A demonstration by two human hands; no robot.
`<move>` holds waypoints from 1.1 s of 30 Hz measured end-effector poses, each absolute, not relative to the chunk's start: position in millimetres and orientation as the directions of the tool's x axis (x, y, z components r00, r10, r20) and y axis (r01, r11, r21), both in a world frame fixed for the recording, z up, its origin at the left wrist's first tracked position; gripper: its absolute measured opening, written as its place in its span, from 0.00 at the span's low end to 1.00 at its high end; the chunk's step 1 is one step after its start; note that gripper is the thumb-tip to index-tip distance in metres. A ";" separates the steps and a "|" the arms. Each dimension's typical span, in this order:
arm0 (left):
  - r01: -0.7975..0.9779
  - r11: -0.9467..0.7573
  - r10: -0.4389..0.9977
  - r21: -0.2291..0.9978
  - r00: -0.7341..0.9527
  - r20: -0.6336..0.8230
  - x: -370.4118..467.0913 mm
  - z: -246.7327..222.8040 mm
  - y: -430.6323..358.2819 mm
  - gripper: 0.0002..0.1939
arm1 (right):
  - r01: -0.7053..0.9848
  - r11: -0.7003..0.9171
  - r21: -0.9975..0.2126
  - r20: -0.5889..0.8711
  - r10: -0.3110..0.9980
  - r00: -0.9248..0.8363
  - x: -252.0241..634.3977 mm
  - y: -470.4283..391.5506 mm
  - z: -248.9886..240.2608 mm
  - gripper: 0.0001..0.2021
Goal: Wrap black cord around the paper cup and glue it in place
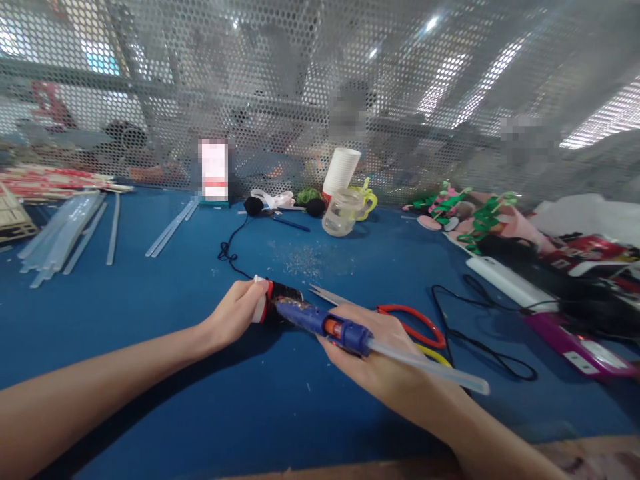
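My left hand [234,309] is closed around a small paper cup [261,308], white and red, lying on its side with black yarn or fabric covering its right part. From the cup a black yarn strand runs back to a black yarn ball [253,206]. My right hand [370,333] grips a blue hot glue gun [310,317], its nozzle end at the cup's dark part. Whether the nozzle touches it I cannot tell. A clear glue stick [435,368] sticks out of the gun's rear. Scissors [410,323] with red and yellow handles lie partly behind my right hand.
Loose glue sticks [65,233] lie at the left. Along the back stand a lit phone [214,170], stacked paper cups [342,172] and a clear plastic mug [341,217]. A purple power strip [575,343], a white power bank-like bar [510,283] and black cables occupy the right.
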State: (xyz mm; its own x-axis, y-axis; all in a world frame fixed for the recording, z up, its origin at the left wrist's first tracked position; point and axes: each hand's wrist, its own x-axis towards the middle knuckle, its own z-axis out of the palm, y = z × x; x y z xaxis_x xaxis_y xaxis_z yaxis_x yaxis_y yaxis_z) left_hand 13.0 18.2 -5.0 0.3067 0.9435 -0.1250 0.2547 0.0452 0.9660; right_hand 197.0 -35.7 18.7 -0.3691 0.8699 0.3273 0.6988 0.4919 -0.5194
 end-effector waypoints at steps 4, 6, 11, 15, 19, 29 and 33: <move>0.256 0.067 0.944 0.964 0.298 -0.145 12.9 -6.2 18.6 0.17 | 0.697 0.502 -0.512 0.303 0.865 -0.400 198.1 -36.6 17.5 0.04; 0.259 0.067 0.945 0.963 0.293 -0.145 12.8 -6.9 18.9 0.17 | 0.698 0.505 -0.507 0.299 0.863 -0.408 198.5 -37.4 17.6 0.05; 0.266 0.053 0.947 0.963 0.293 -0.133 13.0 -8.3 19.7 0.17 | 0.700 0.507 -0.502 0.318 0.861 -0.396 199.0 -37.9 16.9 0.04; 0.258 0.083 0.952 0.963 0.266 -0.153 13.4 -9.2 19.9 0.17 | 0.706 0.503 -0.499 0.283 0.864 -0.417 198.5 -38.3 15.8 0.05; 0.257 0.058 0.950 0.965 0.282 -0.133 12.8 -9.2 20.0 0.18 | 0.706 0.516 -0.485 0.319 0.856 -0.407 198.0 -38.2 16.6 0.05; 0.279 0.025 0.948 0.960 0.298 -0.112 12.0 -9.6 19.4 0.17 | 0.719 0.532 -0.447 0.337 0.845 -0.416 197.9 -36.9 19.2 0.04; 0.282 0.012 0.949 0.959 0.299 -0.100 11.6 -9.0 18.7 0.17 | 0.719 0.535 -0.445 0.334 0.843 -0.421 197.2 -37.7 19.2 0.04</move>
State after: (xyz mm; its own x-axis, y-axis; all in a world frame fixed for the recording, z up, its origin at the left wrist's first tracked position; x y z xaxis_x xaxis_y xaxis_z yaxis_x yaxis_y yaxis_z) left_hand 11.6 18.7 -9.0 0.2992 0.9490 -0.0995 0.2822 0.0116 0.9593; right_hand 197.2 -37.7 19.2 -0.4209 0.8435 0.3337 0.7186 0.5346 -0.4448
